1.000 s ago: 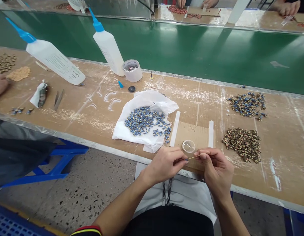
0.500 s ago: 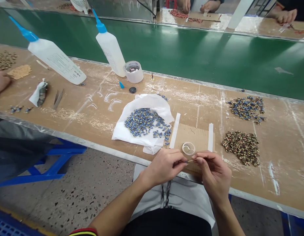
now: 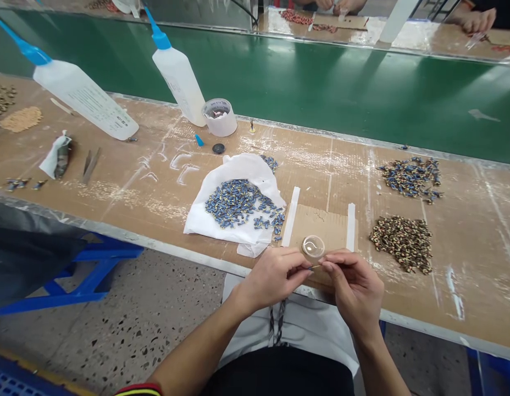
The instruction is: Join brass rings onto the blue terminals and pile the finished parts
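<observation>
My left hand pinches a tiny blue piece between thumb and fingertips. Closed on a thin pale stick, perhaps a toothpick, is my right hand; the stick's tip meets or nearly meets the blue piece. Just beyond my fingers a small clear round dish rests on a cardboard piece between two white tape strips. Left of it, a heap of small blue-and-yellow pieces lies on a white cloth. To the right are a dark multicoloured pile and a blue-and-dark pile.
Two white bottles with blue nozzles, one tilted and one nearer the middle, stand by a tape roll. Tweezers lie at left. Beyond the green belt, other people's hands work at another table.
The whole view has shifted slightly. My hands stay close together with the stick at the blue piece. A person's hand at the far left has gone out of view.
</observation>
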Motion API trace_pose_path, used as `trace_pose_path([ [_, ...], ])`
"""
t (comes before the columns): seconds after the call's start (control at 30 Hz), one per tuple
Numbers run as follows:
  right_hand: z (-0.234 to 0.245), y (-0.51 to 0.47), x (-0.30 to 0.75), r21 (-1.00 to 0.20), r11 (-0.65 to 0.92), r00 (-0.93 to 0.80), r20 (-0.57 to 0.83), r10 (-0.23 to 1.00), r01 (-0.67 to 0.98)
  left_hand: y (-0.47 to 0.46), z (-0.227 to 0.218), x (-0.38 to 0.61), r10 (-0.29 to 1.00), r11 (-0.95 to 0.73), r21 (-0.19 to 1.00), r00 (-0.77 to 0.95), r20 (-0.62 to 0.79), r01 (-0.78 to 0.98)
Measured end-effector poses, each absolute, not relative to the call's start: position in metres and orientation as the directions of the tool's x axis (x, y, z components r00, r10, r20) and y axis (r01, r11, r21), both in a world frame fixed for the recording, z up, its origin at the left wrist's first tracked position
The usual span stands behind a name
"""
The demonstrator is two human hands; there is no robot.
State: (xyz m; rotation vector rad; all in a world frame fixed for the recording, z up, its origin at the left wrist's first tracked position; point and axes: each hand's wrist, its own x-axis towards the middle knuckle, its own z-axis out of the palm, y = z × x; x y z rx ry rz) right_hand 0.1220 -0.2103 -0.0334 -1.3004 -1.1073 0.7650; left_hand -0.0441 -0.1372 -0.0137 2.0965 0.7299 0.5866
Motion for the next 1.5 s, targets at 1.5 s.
trace_pose_path([
  [1.5, -0.033, -0.266, 0.243, -0.540, -0.303, 0.508, 0.282, 0.814, 0.785, -0.127, -0.014, -0.058, 0.718, -0.277, 0.942, 0.693, 0.070, 0.192],
])
